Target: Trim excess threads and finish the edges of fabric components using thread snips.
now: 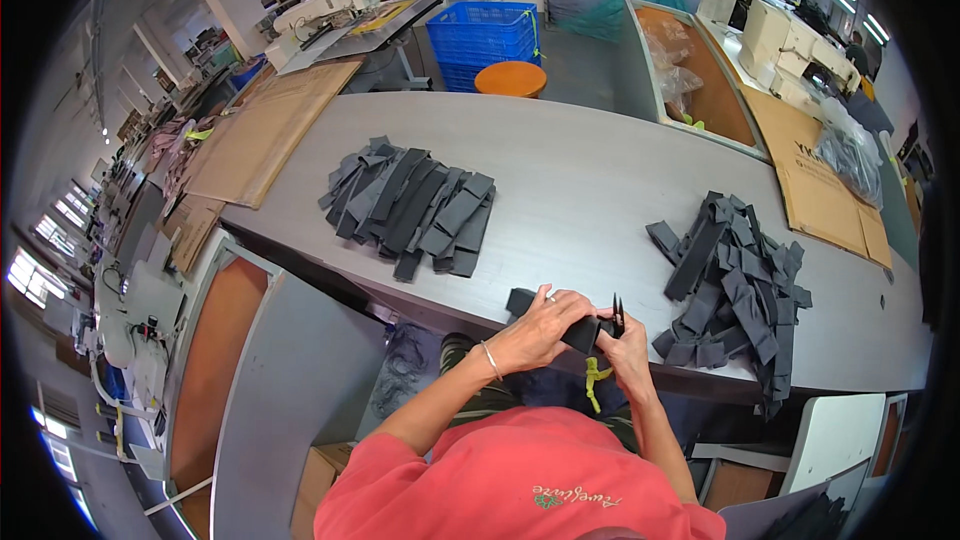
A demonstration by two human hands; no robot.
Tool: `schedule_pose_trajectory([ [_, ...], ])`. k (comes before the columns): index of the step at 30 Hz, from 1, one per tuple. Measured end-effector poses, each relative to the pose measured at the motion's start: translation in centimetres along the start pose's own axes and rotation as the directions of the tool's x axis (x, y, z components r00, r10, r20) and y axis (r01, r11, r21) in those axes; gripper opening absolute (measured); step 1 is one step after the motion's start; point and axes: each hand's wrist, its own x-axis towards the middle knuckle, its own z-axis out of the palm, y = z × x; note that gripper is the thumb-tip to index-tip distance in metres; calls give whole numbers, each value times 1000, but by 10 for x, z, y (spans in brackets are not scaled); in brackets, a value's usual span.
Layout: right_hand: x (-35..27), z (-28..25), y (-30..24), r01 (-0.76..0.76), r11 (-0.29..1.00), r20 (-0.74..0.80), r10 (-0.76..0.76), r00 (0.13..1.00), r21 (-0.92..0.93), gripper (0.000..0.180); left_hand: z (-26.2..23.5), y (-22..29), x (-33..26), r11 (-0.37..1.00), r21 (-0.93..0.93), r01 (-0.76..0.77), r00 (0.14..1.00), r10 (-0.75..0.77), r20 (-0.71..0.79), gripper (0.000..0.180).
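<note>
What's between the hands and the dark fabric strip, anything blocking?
Nothing visible. The left hand already lies on the dark fabric strip, its fingers wrapped over it. The right hand holds the strip's other end along with small black snips. Both strip piles lie apart on the grey table.

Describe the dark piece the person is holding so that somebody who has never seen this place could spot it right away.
Start at the long grey table and go to its near edge, between the neat pile of dark strips and the looser heap. There the left hand and right hand grip one dark fabric strip. It alone is lifted off the piles, beside small black snips in the right hand.
</note>
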Motion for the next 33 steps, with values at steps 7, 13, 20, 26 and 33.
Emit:
schedule_pose_trajectory([
  [7,-6,6,-4,173,982,-187,-186,965,-80,9,13,-11,0,983,-99,158,973,-172,-156,60],
  [13,-3,9,8,266,958,-222,-285,933,-110,8,40,-24,-9,870,-315,379,904,-420,-73,68],
  [20,-14,19,-6,561,787,0,-581,814,-255,18,58,-33,-21,220,-916,335,659,-749,61,63],
  [26,-25,25,3,761,599,322,-689,649,-251,26,52,-40,-34,-274,-949,158,693,-654,304,26],
  [33,-24,31,5,807,516,453,-669,589,-287,23,33,-45,-23,-161,-947,278,566,-769,297,29],
])
